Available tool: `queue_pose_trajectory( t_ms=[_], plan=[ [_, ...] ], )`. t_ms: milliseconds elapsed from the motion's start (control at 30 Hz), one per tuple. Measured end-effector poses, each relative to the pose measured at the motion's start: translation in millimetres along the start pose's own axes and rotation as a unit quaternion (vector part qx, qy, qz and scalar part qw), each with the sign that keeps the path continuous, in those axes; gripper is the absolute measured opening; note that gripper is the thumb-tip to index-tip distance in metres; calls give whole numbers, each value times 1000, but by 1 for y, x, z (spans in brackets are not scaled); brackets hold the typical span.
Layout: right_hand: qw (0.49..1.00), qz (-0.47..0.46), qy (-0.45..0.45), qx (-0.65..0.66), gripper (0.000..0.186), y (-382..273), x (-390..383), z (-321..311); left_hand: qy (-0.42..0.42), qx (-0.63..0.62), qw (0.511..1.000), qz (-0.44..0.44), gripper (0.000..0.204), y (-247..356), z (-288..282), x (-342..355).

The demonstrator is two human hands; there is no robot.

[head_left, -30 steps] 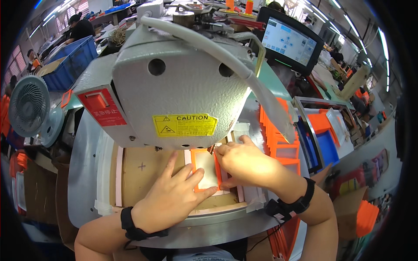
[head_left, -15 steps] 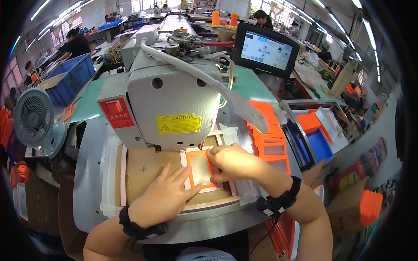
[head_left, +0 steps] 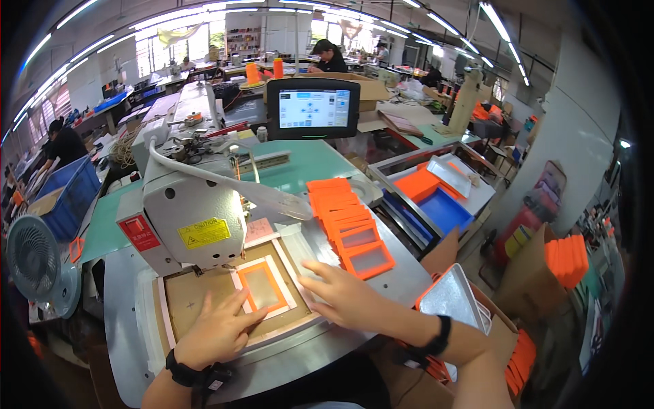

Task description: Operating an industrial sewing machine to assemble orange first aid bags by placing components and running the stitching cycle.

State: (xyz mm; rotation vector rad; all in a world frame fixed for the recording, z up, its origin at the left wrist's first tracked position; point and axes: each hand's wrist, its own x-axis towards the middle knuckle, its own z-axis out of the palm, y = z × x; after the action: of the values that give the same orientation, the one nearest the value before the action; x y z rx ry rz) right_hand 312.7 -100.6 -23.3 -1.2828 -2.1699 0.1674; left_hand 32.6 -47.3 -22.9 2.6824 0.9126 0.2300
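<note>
A small orange-bordered panel with a translucent middle [head_left: 262,289] lies flat inside a pale-edged slot on the brown template board [head_left: 204,300], under the front of a grey industrial sewing machine head [head_left: 184,225]. My left hand [head_left: 216,328] rests on the board with its fingers spread, the fingertips by the panel's left and lower edge. My right hand [head_left: 344,294] is off the panel, to its right over the template's border, fingers stretched out and holding nothing. Both wrists wear black straps.
Right of the template lies a fanned stack of orange-bordered panels [head_left: 351,232]. A screen [head_left: 313,110] stands behind the machine. Farther right are a blue tray [head_left: 444,210] and a carton with orange pieces [head_left: 538,273]. A fan [head_left: 34,255] stands left; people work behind.
My right hand has let go of the panel's right side and moved off to the right. My left hand stays spread by the panel. The view has turned rightward.
</note>
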Motion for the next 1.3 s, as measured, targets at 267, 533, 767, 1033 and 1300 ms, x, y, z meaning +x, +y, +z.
queue_pose_trajectory(
  t_ms=[267,533,767,1033,1300],
  plan=[
    [857,450,60,-245,21,-62,-236,-105,26,-24,999,35,47,-4,5,3],
    [837,514,26,-184,30,-75,-285,-81,107,-82,991,10,38,-1,2,2],
    [878,456,-53,-137,21,-75,-278,-79,154,-127,979,35,32,-1,2,8],
    [788,454,394,-133,7,-76,-277,-115,177,-128,975,35,28,1,3,6],
    [704,276,566,328,16,-47,-265,-149,180,-172,968,43,27,12,-9,7]
  ],
)
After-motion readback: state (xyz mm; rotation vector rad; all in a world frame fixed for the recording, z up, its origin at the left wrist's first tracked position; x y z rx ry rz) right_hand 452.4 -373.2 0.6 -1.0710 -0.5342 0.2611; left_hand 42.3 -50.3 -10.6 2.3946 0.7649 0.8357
